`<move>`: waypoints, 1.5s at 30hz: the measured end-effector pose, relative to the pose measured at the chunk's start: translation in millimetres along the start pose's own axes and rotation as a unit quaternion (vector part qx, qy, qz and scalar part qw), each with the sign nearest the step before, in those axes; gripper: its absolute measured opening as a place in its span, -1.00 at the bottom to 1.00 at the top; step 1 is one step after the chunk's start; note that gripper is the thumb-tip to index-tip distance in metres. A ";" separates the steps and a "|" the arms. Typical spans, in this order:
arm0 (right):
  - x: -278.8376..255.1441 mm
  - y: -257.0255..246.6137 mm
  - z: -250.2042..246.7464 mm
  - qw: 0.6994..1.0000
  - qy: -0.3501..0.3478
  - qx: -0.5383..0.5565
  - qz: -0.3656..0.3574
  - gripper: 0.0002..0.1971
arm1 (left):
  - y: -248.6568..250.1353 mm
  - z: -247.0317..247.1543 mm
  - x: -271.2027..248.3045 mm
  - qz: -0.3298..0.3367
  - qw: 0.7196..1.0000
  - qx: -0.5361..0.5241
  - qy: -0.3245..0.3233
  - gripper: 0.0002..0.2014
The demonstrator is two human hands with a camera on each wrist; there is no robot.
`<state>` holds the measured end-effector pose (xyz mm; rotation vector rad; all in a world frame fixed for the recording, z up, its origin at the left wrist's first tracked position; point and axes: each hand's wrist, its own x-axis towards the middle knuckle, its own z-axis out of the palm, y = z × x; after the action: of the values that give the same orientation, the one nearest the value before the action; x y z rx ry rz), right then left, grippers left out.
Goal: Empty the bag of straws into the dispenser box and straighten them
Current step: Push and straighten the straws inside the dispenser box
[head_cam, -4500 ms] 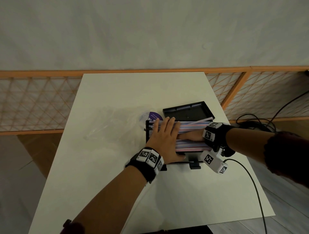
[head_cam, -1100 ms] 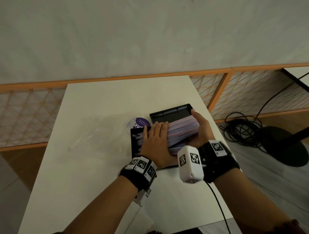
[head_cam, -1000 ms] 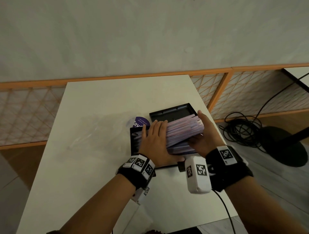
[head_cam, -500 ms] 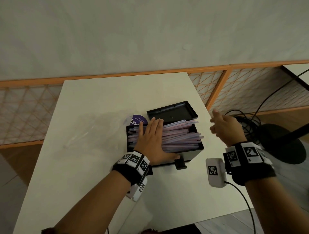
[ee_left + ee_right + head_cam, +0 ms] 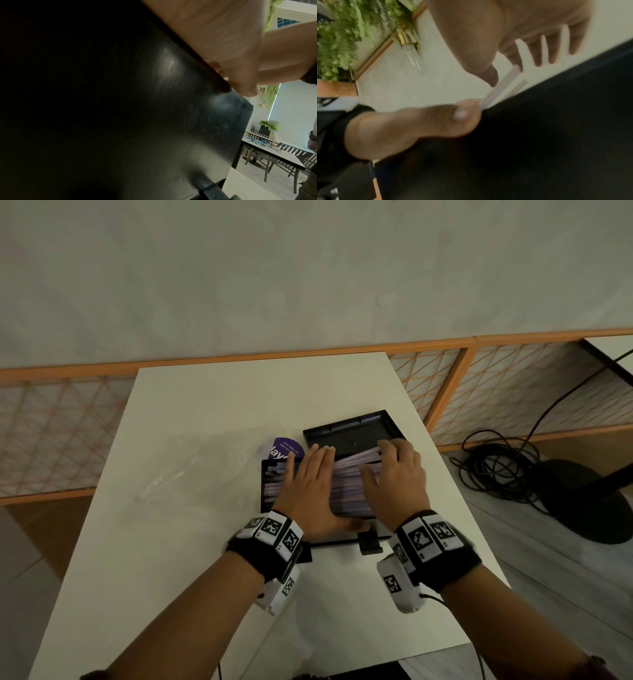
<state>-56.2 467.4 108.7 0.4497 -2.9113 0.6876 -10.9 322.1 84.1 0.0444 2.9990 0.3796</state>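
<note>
Now both hands lie flat on the straws point(image 5: 346, 484) in the black box point(image 5: 265, 491). The left hand point(image 5: 308, 491) presses with fingers straight, and the right hand point(image 5: 394, 481) does too, fingers a little spread. The pouring looks done; some straws still slant, so tidying is left. Farther back lie the lid point(image 5: 352, 433) and the empty clear bag point(image 5: 205, 470).

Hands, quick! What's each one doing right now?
Left hand: open, flat, pressing the straws in the dispenser box.
Right hand: open, fingers resting on the straws' right ends, gripping nothing.
</note>
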 end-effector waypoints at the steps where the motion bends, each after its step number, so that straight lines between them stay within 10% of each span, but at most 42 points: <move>1: 1.9 -1.3 -2.3 0.998 0.021 0.017 -0.049 -0.50 | -1.5 -0.2 -1.7 0.000 1.000 0.007 0.001 0.37; 8: 13.0 15.8 -23.8 0.959 -0.123 -0.255 -0.035 -0.69 | -13.1 2.1 -12.5 0.007 0.996 0.084 -0.028 0.29; 15: 6.6 -0.7 -3.1 0.958 -0.144 -0.062 -0.239 -0.71 | -13.8 4.4 -15.6 0.044 0.999 0.009 0.009 0.11; 21: 5.8 8.1 18.3 0.955 -0.253 -0.120 -0.095 -0.30 | -10.3 7.9 -18.7 -0.006 0.996 0.067 0.063 0.12; 34: 22.3 -5.5 16.6 0.943 -0.294 -0.146 -0.059 -0.31 | -10.1 12.8 -13.8 -0.039 0.990 0.116 0.065 0.06; 40: 29.4 -20.1 -12.8 0.988 -0.121 0.074 0.054 -0.60 | -7.6 11.2 -16.7 -0.038 0.989 0.126 0.065 0.13; 43: 33.4 -30.8 -32.3 0.931 -0.108 0.292 0.189 -0.53 | -8.1 10.8 -17.8 -0.021 0.992 0.116 0.054 0.14; 45: 33.4 -35.4 -42.7 0.789 -0.158 0.504 0.312 -0.49 | -8.2 10.2 -17.5 -0.012 0.992 0.103 0.068 0.19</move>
<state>-74.9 447.9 167.6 -0.4433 -2.6373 2.4828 7.6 315.9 74.3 -0.0001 3.1573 0.0702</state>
